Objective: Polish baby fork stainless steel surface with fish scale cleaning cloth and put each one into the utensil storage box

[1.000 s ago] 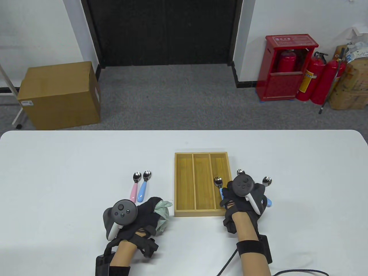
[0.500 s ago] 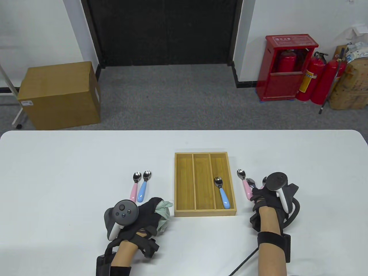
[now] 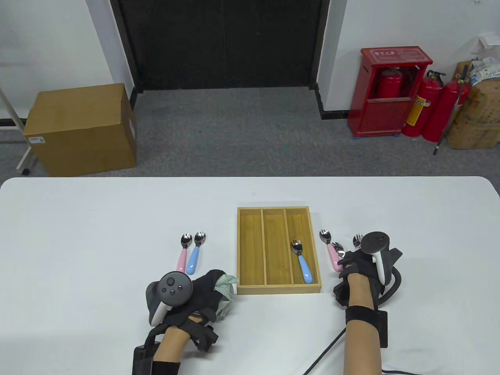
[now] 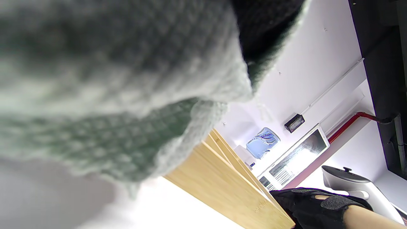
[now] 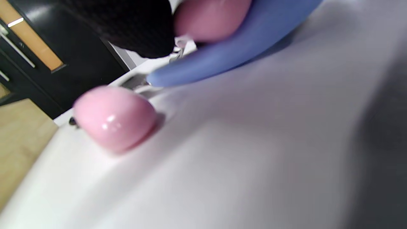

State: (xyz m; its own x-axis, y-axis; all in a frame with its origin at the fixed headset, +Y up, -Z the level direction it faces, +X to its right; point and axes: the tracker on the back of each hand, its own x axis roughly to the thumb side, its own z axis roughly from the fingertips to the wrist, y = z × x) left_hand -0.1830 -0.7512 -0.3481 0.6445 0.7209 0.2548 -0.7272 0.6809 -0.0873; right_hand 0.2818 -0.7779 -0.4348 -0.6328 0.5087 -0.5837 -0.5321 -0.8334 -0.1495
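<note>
— Since a second ago the right hand has left the utensil storage box and gone to the forks on the box's right; the blue-handled fork it carried now lies in the right-hand compartment.

— And from the table view, what else?

— The left hand has barely shifted. It rests near the box's near-left corner with its fingers curled round the bunched cleaning cloth, kept ready, I judge, for the next polish. A pink fork and a blue fork lie side by side left of the box. To its right a pink-handled fork lies free, with two more fork heads showing just past the right hand's knuckles.

— Left wrist view?

— Cloth fills most of it, wrapped under the glove. The box wall stands just beside it, with the right hand beyond.

— Right wrist view?

— A fingertip presses on a pink handle that lies against a blue handle; another pink handle sits apart on the table.

— Gripping it?

— Touching, surely. Whether the fingers have closed round it, I cannot tell. One fork is boxed; the others wait.
</note>
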